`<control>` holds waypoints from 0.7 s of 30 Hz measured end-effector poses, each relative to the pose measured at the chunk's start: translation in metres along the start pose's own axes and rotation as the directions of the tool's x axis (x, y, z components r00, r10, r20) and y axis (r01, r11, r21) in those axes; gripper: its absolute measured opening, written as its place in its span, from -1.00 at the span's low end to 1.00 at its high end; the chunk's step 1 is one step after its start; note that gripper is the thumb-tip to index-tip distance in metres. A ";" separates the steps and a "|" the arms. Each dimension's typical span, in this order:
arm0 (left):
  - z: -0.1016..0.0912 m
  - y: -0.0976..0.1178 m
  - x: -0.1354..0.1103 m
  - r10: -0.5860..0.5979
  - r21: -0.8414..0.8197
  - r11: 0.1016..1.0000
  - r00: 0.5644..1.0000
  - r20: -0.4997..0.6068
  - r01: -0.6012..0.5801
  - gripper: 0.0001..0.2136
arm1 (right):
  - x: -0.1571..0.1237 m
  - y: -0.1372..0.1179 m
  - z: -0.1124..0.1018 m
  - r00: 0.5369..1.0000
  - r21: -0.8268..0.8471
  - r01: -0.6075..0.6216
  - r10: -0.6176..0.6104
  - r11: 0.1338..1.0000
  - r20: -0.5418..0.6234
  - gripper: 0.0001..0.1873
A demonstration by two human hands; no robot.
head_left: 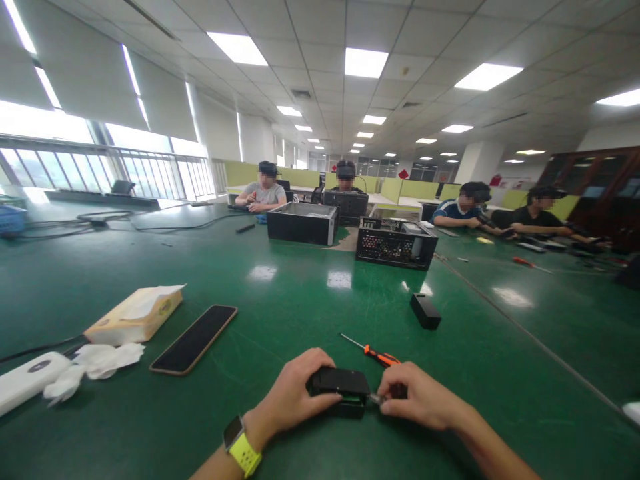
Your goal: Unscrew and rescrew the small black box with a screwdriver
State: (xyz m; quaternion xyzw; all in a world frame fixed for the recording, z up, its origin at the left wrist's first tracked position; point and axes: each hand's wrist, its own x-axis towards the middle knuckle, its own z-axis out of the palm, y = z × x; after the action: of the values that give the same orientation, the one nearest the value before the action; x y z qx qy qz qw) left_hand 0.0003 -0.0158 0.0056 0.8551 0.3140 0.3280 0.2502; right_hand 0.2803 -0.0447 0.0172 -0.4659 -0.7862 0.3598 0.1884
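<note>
gripping a small black box (pixel 340 385) between them, both hands sit low on the green bench (pixel 310 300). the left hand (pixel 295 399) is closed over the box's left end, thumb along its near edge, with a yellow-strapped watch (pixel 241 445) at the wrist. the right hand (pixel 423 401) pinches at the box's right end, fingertips closed on a small metallic bit there; what that bit is cannot be told. just beyond the right hand lies an orange-handled screwdriver (pixel 376 354), and farther beyond it a small black block (pixel 425 311). out past the left hand lie a dark phone (pixel 195 338), a tissue box (pixel 134 313) and crumpled tissue (pixel 97 363).
</note>
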 end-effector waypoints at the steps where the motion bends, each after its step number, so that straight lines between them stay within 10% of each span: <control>1: 0.000 0.000 0.000 0.005 -0.006 1.000 1.000 0.009 -0.005 -0.69 | 0.000 -0.001 0.000 1.000 -0.002 0.002 -0.002 1.000 -0.005 -0.93; 21: 0.000 0.001 0.001 -0.014 0.052 0.999 0.998 0.058 0.011 -0.70 | 0.000 0.000 0.007 0.996 -0.209 -0.081 0.089 0.974 0.028 -0.77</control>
State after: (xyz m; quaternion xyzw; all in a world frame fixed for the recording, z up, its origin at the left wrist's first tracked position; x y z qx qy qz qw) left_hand 0.0009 -0.0160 0.0068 0.8685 0.3201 0.2935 0.2392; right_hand 0.2762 -0.0474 0.0128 -0.5094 -0.8022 0.2918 0.1085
